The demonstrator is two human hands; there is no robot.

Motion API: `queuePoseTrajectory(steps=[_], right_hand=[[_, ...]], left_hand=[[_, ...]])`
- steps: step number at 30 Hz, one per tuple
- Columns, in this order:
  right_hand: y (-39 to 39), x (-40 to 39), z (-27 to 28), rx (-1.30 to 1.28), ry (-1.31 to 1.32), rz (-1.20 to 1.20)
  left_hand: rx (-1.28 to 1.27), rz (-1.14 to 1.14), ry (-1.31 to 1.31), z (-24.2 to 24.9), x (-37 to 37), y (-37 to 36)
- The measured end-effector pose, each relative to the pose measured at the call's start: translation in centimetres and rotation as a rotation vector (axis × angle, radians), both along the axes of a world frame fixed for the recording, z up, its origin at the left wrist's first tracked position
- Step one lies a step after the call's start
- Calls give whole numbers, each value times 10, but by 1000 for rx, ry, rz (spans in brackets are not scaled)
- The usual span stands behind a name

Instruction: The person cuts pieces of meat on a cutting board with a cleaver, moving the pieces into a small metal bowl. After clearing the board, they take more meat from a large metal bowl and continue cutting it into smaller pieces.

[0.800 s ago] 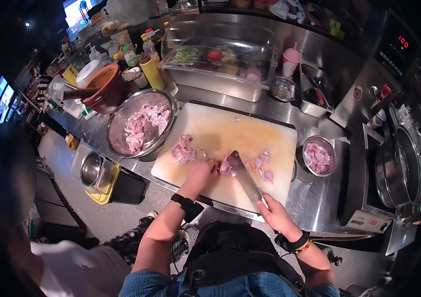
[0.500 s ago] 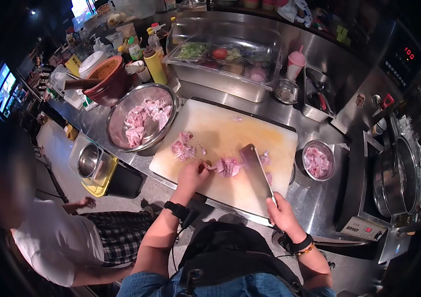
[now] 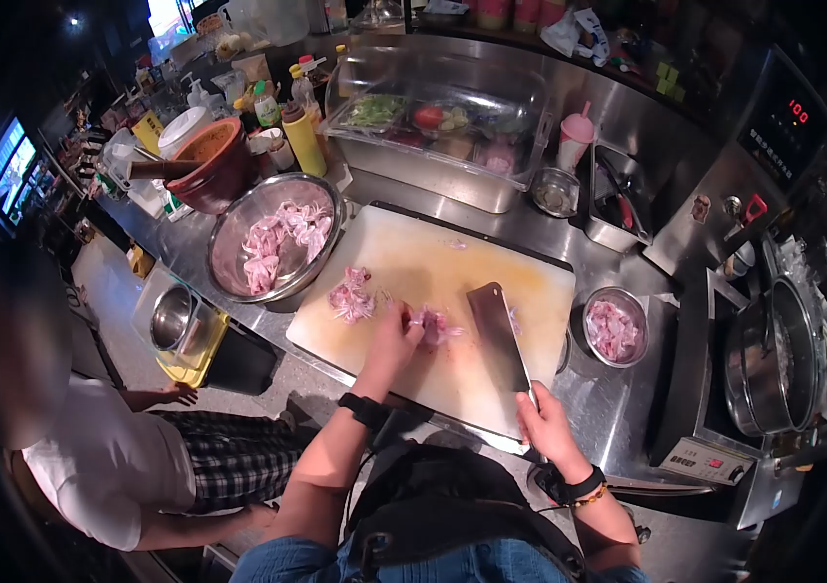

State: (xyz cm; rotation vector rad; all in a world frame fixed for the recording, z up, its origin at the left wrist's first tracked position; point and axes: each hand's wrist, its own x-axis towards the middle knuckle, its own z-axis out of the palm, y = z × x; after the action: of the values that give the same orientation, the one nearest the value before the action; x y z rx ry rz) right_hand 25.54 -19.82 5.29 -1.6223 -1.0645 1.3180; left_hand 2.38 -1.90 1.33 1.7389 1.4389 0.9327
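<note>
A white cutting board (image 3: 399,243) with yellowish stains lies in front of me. My left hand (image 3: 394,345) is closed, its fingertips pinching the left side of some pale pink raw meat (image 3: 438,326) near the middle of the board. My right hand (image 3: 546,425) grips the handle of a cleaver (image 3: 499,330). The broad blade slants up and left over the board, to the right of the meat, with a gap between them. Behind the blade, a few scraps are partly hidden. A small heap of raw meat (image 3: 351,296) sits on the board's left part.
Left of the board stands a large steel bowl (image 3: 224,267) of raw meat; on the right, a smaller steel bowl (image 3: 641,335) holds cut pieces. A clear-lidded container (image 3: 472,185) stands behind. A pot (image 3: 758,389) is far right. Another person (image 3: 102,457) stands at left.
My left hand has moved slightly up and right, and the meat by it has shifted and bunched. The cleaver stays nearly in place. The other person's near arm has moved.
</note>
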Motion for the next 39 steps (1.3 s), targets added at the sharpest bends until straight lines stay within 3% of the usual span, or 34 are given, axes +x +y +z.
queuePoseTrajectory(steps=[3,6,9,12,15,19,25,35,39], right_hand=[[-1,5,-7,5,22,-24],[2,6,1,11,12,-25],[3,2,7,-13,-11,0],[6,2,7,-16,-49,40],[9,-3,14,-17,-91,82],[22,-7,10,55,-270,158],[43,-19,20,147,-445,177],[68,0,13,214,-710,299],[68,-1,4,189,-718,230]], left_hand=[[109,-21,233,53,2,-2],[481,-231,391,42,1,-5],[571,-489,385,0,10,-28],[308,-523,274,15,16,-59],[417,-439,164,-4,6,-54],[307,-328,375,6,-1,-41],[484,-333,373,-23,11,-21],[453,-336,240,-22,14,-11],[415,-305,256,-14,24,-9]])
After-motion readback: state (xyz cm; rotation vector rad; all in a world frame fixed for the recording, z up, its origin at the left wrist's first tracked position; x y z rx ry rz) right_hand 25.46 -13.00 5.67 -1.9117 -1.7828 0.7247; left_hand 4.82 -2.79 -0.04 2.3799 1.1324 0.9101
